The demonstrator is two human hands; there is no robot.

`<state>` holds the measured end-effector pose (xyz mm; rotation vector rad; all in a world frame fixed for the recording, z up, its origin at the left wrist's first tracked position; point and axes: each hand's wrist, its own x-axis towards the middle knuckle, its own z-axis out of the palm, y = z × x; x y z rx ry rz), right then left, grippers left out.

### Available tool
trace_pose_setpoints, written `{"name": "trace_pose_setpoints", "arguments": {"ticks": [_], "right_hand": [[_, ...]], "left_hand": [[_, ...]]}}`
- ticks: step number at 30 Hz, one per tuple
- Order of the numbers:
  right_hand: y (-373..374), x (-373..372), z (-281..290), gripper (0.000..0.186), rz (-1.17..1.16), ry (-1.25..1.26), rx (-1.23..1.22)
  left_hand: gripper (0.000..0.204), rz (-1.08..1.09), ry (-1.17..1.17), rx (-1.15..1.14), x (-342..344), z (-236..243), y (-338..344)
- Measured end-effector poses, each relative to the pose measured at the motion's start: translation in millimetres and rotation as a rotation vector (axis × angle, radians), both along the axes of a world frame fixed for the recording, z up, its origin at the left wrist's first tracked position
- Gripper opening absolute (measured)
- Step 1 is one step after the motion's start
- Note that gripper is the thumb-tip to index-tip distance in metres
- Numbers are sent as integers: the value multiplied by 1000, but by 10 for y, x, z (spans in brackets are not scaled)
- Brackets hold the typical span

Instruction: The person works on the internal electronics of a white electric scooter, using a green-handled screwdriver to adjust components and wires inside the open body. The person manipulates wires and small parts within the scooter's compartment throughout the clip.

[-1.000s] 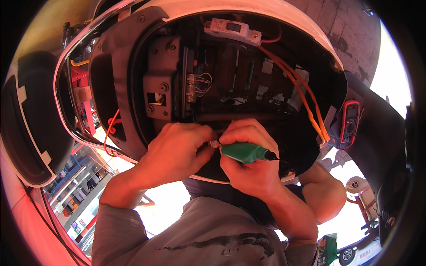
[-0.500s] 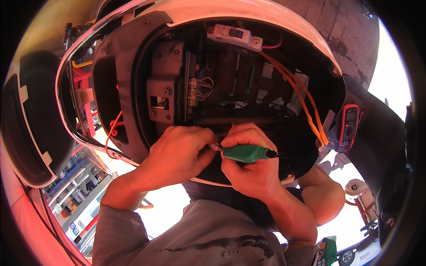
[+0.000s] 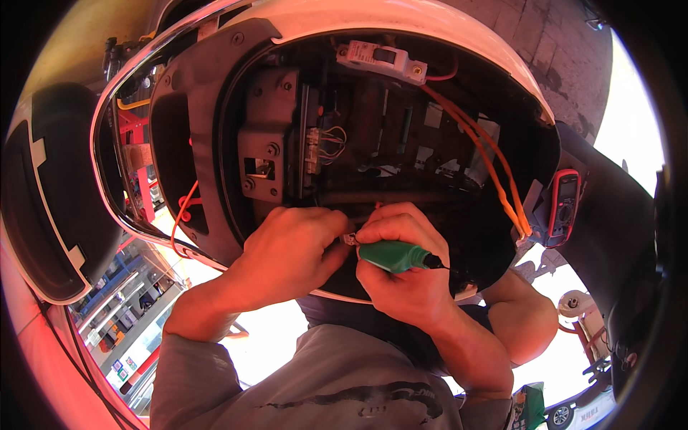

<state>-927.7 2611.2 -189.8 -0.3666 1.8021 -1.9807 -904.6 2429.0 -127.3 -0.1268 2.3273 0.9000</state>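
tilted a little since the earlier frame, the green, bottle-shaped object with a narrow black end (image 3: pixel 394 256) has dipped that black end toward the person's body; both hands have hardly shifted. it lies across the bare right hand (image 3: pixel 410 290), whose fingers are curled closed around it, thumb along its near side. just left of the green object is the small, pale, block-like piece (image 3: pixel 350 238), and left of that is the bare left hand (image 3: pixel 292 247), its thumb and forefinger nearly together, pinching the piece. whether the right fingertips touch the piece too, i cannot tell.

beyond the green object spreads the black, hollow compartment (image 3: pixel 487 236). far beyond the object, at the compartment's edge, sits the pale, rectangular breaker with a dark switch (image 3: pixel 383 61). up and left of the object are the dark grey metal bracket (image 3: pixel 269 118) and the pale connector strip with thin wires (image 3: pixel 313 152). right of it run the orange cables (image 3: pixel 494 168), then the red-and-black handheld meter (image 3: pixel 565 208).
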Motion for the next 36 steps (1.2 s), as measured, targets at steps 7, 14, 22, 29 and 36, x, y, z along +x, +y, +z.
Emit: {"name": "trace_pose_setpoints", "arguments": {"ticks": [7, 14, 22, 29, 36], "right_hand": [[3, -1, -26, 29, 24, -75, -15], [10, -8, -33, 30, 55, -101, -20], [17, -6, -36, 33, 70, -81, -25], [18, 5, -49, 35, 70, -117, -32], [24, 1, -40, 33, 75, -63, 9]], "left_hand": [[13, -53, 34, -27, 16, -5, -2], [12, -58, 51, -31, 14, 0, 10], [13, -66, 44, -26, 23, -1, 1], [15, -5, 82, -9, 38, -37, 12], [16, -15, 79, -14, 37, -38, 7]]}}
